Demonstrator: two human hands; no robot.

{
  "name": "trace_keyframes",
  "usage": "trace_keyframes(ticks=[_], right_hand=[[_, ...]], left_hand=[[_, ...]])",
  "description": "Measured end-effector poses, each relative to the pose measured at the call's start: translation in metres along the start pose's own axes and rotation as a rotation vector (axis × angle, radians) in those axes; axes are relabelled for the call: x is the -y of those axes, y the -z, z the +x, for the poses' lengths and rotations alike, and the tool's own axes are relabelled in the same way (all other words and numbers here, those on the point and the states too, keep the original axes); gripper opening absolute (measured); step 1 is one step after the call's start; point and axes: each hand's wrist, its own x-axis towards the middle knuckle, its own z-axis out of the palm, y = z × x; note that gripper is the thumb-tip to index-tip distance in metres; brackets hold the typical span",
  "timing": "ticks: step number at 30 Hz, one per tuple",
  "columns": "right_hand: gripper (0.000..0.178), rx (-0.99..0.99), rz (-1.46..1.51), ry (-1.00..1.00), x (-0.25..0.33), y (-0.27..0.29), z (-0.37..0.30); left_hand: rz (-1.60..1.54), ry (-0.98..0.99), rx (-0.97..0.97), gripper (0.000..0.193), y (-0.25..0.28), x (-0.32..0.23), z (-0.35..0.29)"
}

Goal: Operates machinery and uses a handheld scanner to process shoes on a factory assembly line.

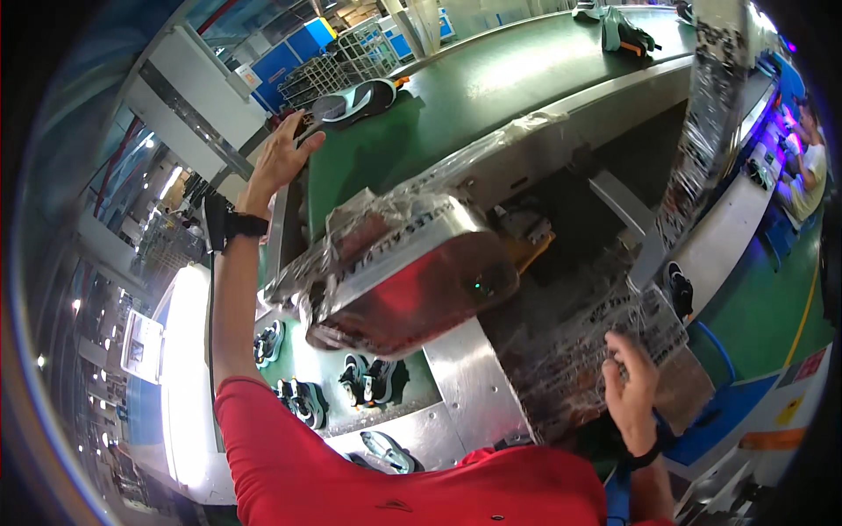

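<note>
My left hand reaches up to the near left end of a green conveyor belt, its fingers spread with nothing in them. Closest to those fingertips is a grey and black shoe with an orange piece at one end, lying on its side on the belt. Whether the fingers touch it, I cannot tell. At lower right, my right hand hovers by a plastic-wrapped metal plate. Its fingers are bent but apart, and it holds nothing that I can see.
A plastic-wrapped machine head fills the middle, between my arms. Below it, several shoes stand on a lower green belt. Another shoe lies farther along the upper belt. A wrapped post rises at right. A co-worker sits beyond.
</note>
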Motion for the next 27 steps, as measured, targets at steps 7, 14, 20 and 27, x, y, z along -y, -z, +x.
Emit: trace_keyframes(ticks=[7, 14, 20, 27], right_hand=[[0.015, -0.132, -0.159, -0.046, -0.011, -0.026, 0.009], [0.018, -0.147, -0.178, -0.084, -0.022, -0.026, 0.012], [0.021, -0.159, -0.154, -0.066, -0.017, -0.022, 0.007], [0.022, -0.220, -0.128, 0.037, -0.021, -0.025, 0.007]], left_hand=[[0.065, -0.013, 0.085, 0.089, -0.091, 0.072, 0.084], [-0.010, -0.001, 0.148, 0.087, -0.119, 0.081, 0.130], [0.030, 0.073, 0.319, 0.071, -0.095, 0.122, 0.132], [0.171, 0.251, 0.152, 0.068, -0.070, 0.051, 0.080]])
